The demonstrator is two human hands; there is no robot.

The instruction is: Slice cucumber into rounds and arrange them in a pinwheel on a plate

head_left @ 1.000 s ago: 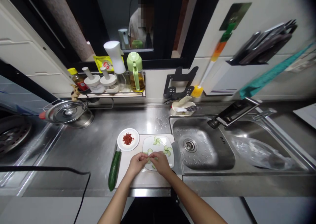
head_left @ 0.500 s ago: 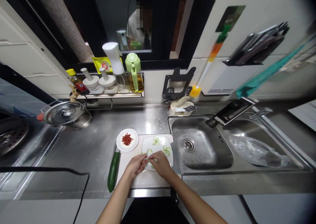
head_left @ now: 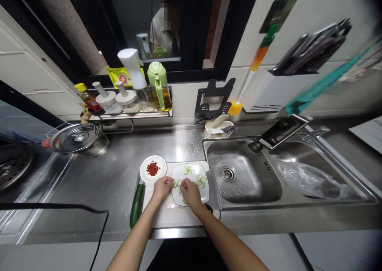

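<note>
A white square plate (head_left: 195, 197) lies on a pale cutting board (head_left: 167, 219), bearing thin cucumber slices (head_left: 201, 181) fanned into pinwheels. At the plate's left edge my left hand (head_left: 162, 189) is pinched, a pale green cucumber slice at its fingertips. Over the plate, my right hand (head_left: 191, 192) has its fingers closed beside the left pinwheel (head_left: 179, 185); whatever they hold is hidden. Part of the lower pinwheel sits under the right hand. A round white dish (head_left: 144, 174) of chopped red bits (head_left: 152, 168) stands at the board's upper left. Left of the board is a cucumber (head_left: 137, 207).
To the right is a sink (head_left: 241, 183) with a plastic bag (head_left: 310, 183) in its far basin. A lidded steel pot (head_left: 97, 147) stands at the left. Bottles and jars line a rack (head_left: 140, 115) by the window. A black cable (head_left: 59, 206) crosses the lower left.
My hands, which met at the plate's lower left, have moved apart and slightly away from me. The left is now by the plate's left edge, the right over the left pinwheel.
</note>
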